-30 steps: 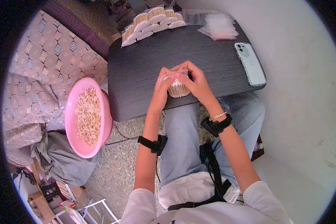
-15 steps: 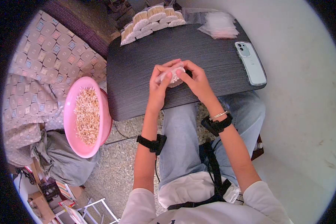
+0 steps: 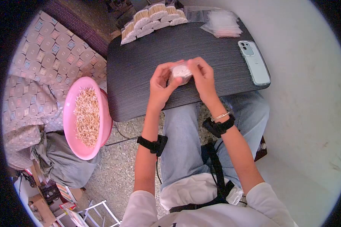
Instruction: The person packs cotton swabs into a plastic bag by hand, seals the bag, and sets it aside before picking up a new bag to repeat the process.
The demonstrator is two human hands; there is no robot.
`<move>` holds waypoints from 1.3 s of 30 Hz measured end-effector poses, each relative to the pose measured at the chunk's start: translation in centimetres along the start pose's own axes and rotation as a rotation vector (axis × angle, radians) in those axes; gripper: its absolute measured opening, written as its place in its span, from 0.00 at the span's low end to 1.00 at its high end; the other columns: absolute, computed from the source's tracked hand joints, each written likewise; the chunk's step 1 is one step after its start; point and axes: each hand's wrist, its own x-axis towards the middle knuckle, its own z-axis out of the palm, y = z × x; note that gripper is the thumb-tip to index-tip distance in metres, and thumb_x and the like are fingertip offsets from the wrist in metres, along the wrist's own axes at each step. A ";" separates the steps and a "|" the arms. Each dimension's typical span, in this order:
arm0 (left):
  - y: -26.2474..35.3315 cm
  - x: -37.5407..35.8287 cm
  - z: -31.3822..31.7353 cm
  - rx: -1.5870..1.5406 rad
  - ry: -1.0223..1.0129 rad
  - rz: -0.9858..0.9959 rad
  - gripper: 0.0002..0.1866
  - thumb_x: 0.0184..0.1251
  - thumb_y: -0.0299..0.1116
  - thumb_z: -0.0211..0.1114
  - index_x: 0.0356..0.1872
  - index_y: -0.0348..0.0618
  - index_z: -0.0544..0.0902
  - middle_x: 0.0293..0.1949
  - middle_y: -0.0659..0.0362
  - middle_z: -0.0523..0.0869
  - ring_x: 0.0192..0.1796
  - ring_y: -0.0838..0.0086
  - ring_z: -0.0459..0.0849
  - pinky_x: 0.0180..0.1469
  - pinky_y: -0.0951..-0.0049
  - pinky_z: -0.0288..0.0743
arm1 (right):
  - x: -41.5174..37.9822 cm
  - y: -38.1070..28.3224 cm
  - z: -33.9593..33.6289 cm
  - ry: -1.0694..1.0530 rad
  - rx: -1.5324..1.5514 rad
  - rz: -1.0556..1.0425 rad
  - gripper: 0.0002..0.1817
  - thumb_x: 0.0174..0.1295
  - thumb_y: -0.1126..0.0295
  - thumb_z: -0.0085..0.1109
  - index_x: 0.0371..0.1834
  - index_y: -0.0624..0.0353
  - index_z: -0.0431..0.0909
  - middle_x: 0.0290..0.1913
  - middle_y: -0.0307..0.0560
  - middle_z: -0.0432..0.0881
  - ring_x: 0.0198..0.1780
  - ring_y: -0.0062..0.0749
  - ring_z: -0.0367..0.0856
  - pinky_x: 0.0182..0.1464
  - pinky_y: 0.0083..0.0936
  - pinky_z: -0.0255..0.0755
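Observation:
Over the near half of the dark table [image 3: 140,75], both hands are closed on a clear plastic bag of cotton swabs [image 3: 181,72], white tips facing up. My left hand [image 3: 162,84] wraps the bag's left side, with the thumb along its near side. At the upper right edge of the bag, my right hand [image 3: 203,74] pinches the plastic between thumb and fingers. Fingers hide part of the bag's sides. Beyond the hands, a stack of filled swab bags [image 3: 153,20] lies at the table's far edge.
A pink tub [image 3: 69,125] of loose cotton swabs [image 3: 88,117] stands left of the table. Flat clear bags [image 3: 221,23] lie at the far right, with a white phone [image 3: 255,62] near the right edge. A white wall [image 3: 303,94] rises on the right.
My right hand has shifted slightly right, its thumb moving off the swab tips to the bag's upper right edge. The bag has turned, and my left hand still holds it.

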 end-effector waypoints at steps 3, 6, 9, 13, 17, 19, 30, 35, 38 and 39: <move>-0.6 -0.3 -0.8 0.068 0.081 -0.111 0.17 0.63 0.26 0.66 0.53 0.35 0.76 0.56 0.52 0.79 0.58 0.71 0.78 0.60 0.70 0.70 | 0.0 -0.4 0.1 0.028 0.035 -0.009 0.10 0.70 0.65 0.52 0.35 0.61 0.75 0.31 0.33 0.75 0.35 0.14 0.70 0.37 0.18 0.67; -0.8 -0.2 -0.6 0.057 0.128 -0.010 0.18 0.66 0.28 0.64 0.55 0.36 0.76 0.54 0.55 0.80 0.55 0.73 0.79 0.57 0.73 0.71 | -0.1 -0.3 0.2 -0.008 0.010 0.025 0.11 0.65 0.64 0.59 0.39 0.61 0.76 0.34 0.36 0.78 0.38 0.17 0.73 0.42 0.19 0.69; -1.4 -0.2 -1.2 0.075 0.173 -0.059 0.17 0.67 0.29 0.63 0.55 0.36 0.76 0.52 0.57 0.81 0.53 0.75 0.79 0.56 0.74 0.72 | -0.1 0.0 0.6 -0.073 -0.124 -0.137 0.16 0.58 0.62 0.67 0.42 0.62 0.77 0.39 0.41 0.81 0.42 0.22 0.77 0.48 0.22 0.71; -1.7 -0.2 -1.4 0.069 0.172 -0.048 0.16 0.68 0.30 0.62 0.54 0.36 0.76 0.51 0.58 0.81 0.53 0.75 0.79 0.55 0.74 0.71 | -0.2 0.1 0.4 -0.085 -0.152 -0.057 0.20 0.52 0.63 0.72 0.43 0.62 0.78 0.41 0.44 0.82 0.44 0.26 0.79 0.50 0.26 0.72; -1.3 -0.2 -1.2 0.058 0.127 -0.030 0.16 0.67 0.29 0.63 0.54 0.36 0.76 0.50 0.58 0.81 0.53 0.75 0.78 0.56 0.75 0.71 | -0.1 1.0 0.2 -0.050 -0.116 -0.044 0.19 0.51 0.64 0.72 0.41 0.62 0.79 0.40 0.44 0.82 0.42 0.26 0.79 0.48 0.25 0.73; -1.0 -0.2 -1.0 0.066 0.095 -0.029 0.16 0.66 0.29 0.63 0.54 0.36 0.76 0.51 0.58 0.81 0.53 0.75 0.78 0.56 0.74 0.71 | 0.0 0.9 0.1 -0.035 -0.105 -0.041 0.18 0.51 0.64 0.72 0.40 0.62 0.79 0.39 0.44 0.82 0.42 0.25 0.79 0.47 0.25 0.73; -1.0 -0.1 -1.0 0.061 0.226 -0.036 0.12 0.65 0.27 0.64 0.48 0.36 0.77 0.47 0.60 0.82 0.52 0.76 0.78 0.55 0.76 0.70 | 0.2 0.0 0.6 -0.091 0.038 -0.050 0.19 0.53 0.67 0.70 0.45 0.62 0.76 0.43 0.42 0.80 0.46 0.23 0.77 0.50 0.22 0.71; -1.6 -0.1 -1.5 0.031 0.210 0.002 0.12 0.65 0.27 0.64 0.48 0.38 0.77 0.46 0.60 0.81 0.52 0.76 0.77 0.56 0.75 0.69 | 0.1 0.1 0.2 -0.156 -0.036 -0.077 0.17 0.54 0.68 0.68 0.44 0.62 0.76 0.43 0.42 0.80 0.46 0.24 0.76 0.50 0.24 0.70; -1.1 0.0 -1.2 0.011 0.181 -0.033 0.10 0.65 0.28 0.63 0.45 0.39 0.77 0.46 0.59 0.81 0.50 0.76 0.78 0.55 0.75 0.69 | 0.4 0.7 0.0 -0.173 -0.112 -0.164 0.15 0.55 0.68 0.67 0.42 0.62 0.76 0.41 0.42 0.79 0.44 0.24 0.76 0.49 0.23 0.70; -0.9 0.0 -1.1 0.011 0.171 -0.050 0.10 0.64 0.28 0.63 0.44 0.39 0.76 0.45 0.59 0.81 0.49 0.76 0.78 0.54 0.75 0.69 | 0.6 0.7 -0.1 -0.175 -0.146 -0.194 0.15 0.55 0.68 0.67 0.42 0.62 0.76 0.40 0.42 0.79 0.44 0.24 0.75 0.48 0.23 0.70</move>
